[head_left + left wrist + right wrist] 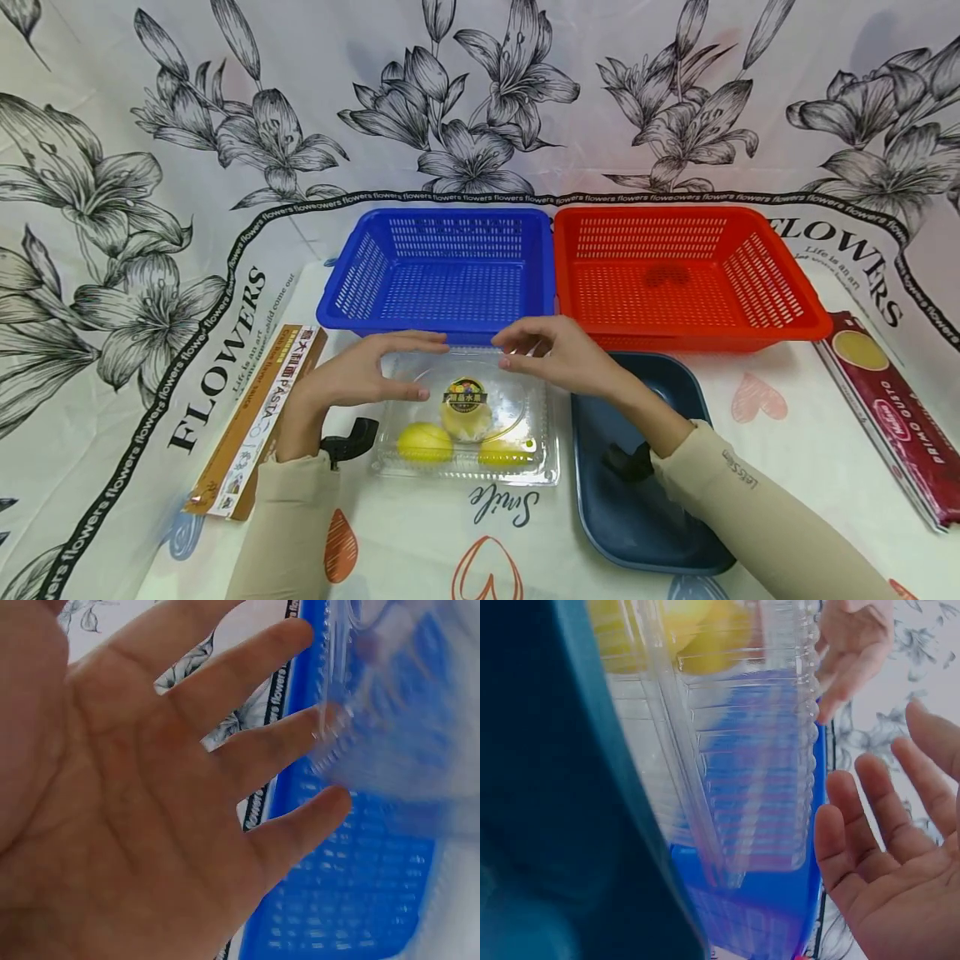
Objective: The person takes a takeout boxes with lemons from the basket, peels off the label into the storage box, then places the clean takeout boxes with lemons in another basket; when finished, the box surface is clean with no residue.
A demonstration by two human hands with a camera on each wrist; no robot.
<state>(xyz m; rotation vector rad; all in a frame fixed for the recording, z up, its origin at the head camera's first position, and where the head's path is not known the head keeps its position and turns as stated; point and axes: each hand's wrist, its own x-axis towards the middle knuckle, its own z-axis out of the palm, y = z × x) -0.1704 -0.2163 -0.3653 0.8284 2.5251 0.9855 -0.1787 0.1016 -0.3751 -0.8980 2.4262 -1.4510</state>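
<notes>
A clear plastic clamshell box with a round fruit sticker on its lid stands in the middle of the table. Inside are yellow round fruits, their exact kind unclear. My left hand is held over the box's left side, fingers extended and thumb apart. Over the back right part hovers my right hand, its fingers loosely bent, nothing between them. In the left wrist view the fingertips overlap the box's ribbed edge. The right wrist view shows the right palm facing the box's ribbed side.
Behind the box sit a blue basket and a red basket, side by side. A dark blue tray lies under the right forearm. One pasta package lies at left, and a dark red package at right.
</notes>
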